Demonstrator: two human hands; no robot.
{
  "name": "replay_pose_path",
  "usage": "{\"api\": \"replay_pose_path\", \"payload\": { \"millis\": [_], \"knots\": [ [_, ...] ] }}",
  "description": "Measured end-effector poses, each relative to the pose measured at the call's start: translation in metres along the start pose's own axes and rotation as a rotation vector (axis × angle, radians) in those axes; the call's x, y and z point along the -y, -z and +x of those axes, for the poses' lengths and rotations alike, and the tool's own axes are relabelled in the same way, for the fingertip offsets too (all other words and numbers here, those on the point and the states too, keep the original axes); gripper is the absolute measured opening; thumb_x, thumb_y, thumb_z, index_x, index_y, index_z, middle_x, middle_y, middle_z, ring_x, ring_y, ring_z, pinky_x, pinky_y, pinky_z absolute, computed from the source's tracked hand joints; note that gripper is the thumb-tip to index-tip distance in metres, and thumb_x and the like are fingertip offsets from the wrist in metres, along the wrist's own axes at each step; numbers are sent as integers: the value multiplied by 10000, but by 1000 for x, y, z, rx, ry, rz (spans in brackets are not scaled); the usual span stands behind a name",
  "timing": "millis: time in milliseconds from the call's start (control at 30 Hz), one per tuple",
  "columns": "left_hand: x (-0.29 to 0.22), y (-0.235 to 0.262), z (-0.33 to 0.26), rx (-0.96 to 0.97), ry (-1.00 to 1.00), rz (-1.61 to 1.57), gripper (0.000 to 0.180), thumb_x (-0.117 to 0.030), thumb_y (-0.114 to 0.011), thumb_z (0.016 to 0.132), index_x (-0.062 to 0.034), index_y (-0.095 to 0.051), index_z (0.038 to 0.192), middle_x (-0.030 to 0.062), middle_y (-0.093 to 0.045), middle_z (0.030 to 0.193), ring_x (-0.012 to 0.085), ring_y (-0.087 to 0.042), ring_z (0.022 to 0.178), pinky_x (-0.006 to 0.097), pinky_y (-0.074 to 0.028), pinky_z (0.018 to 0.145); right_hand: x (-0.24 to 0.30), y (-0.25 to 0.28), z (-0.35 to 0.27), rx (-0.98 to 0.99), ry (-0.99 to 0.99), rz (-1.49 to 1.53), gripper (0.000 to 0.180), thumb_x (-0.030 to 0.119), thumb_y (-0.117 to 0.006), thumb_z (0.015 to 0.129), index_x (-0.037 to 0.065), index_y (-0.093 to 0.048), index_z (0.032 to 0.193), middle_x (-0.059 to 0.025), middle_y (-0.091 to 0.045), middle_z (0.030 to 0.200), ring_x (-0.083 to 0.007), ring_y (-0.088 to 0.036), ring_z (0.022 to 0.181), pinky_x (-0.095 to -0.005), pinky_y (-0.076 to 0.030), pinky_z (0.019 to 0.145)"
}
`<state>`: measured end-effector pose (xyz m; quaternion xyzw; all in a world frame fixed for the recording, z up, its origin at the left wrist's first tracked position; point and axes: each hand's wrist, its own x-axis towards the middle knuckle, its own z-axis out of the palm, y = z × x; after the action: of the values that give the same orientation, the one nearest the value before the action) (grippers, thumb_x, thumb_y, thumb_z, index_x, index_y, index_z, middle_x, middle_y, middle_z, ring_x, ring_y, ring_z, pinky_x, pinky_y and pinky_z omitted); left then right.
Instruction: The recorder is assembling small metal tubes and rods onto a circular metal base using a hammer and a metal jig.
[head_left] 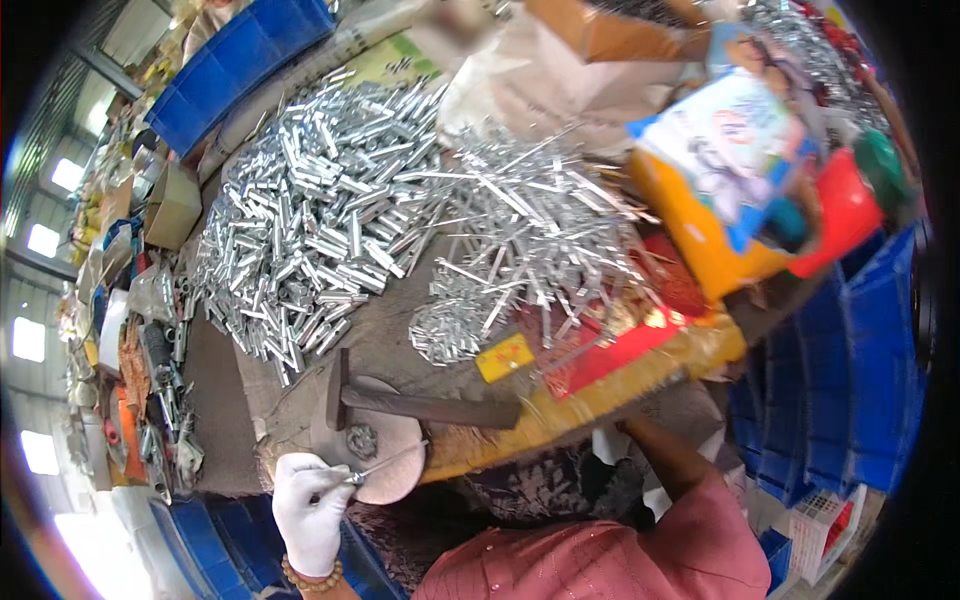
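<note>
My left hand, in a white glove with a beaded bracelet at the wrist, is at the near left edge of the work surface. Its fingers pinch a thin metal rod, thicker at the gripped end, which reaches over a round grey plate. A small lump of metal rests on that plate. Just beyond lies a hammer, its dark handle pointing right. My right forearm bends in by the table's near edge; the hand beyond it cannot be made out.
A large heap of short silver tubes covers the far left. Beside it lies a pile of thin metal rods. Near them are a yellow tag and an orange-and-white bag. Blue bins stand at the right.
</note>
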<state>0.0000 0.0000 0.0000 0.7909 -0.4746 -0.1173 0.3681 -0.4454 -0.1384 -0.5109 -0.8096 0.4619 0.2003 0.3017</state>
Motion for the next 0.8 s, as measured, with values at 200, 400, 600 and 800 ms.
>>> {"api": "replay_pose_path", "payload": {
  "millis": [200,400,600,800],
  "knots": [
    [5,10,-13,-55,-67,-35,220,112,-809,748,0,-694,899,100,-614,926,240,-619,883,337,-511,786,129,284,-138,-586,428,538,217,57,-740,915,53,-765,1131,-173,-674,996,-404,-662,907,-451,-542,778],
    [7,2,-3,-57,-200,-86,202,71,-823,769,5,-703,917,109,-612,898,273,-613,867,371,-501,786,215,434,-214,-1088,698,-114,123,66,-789,779,78,-736,889,-99,-644,961,-320,-656,858,-417,-536,738],
    [7,3,-6,-79,-192,-138,184,32,-833,795,2,-720,936,100,-614,896,247,-621,838,343,-505,752,261,481,-175,-1107,715,-251,122,103,-811,802,67,-731,887,-97,-667,1001,-318,-676,927,-428,-550,802],
    [6,6,-8,-75,-153,-162,161,-18,-838,806,-24,-749,939,101,-643,887,266,-646,855,359,-521,775,332,474,-140,-866,932,-121,146,149,-822,824,61,-726,891,-65,-658,945,-274,-699,918,-402,-567,790]
  ]
}}
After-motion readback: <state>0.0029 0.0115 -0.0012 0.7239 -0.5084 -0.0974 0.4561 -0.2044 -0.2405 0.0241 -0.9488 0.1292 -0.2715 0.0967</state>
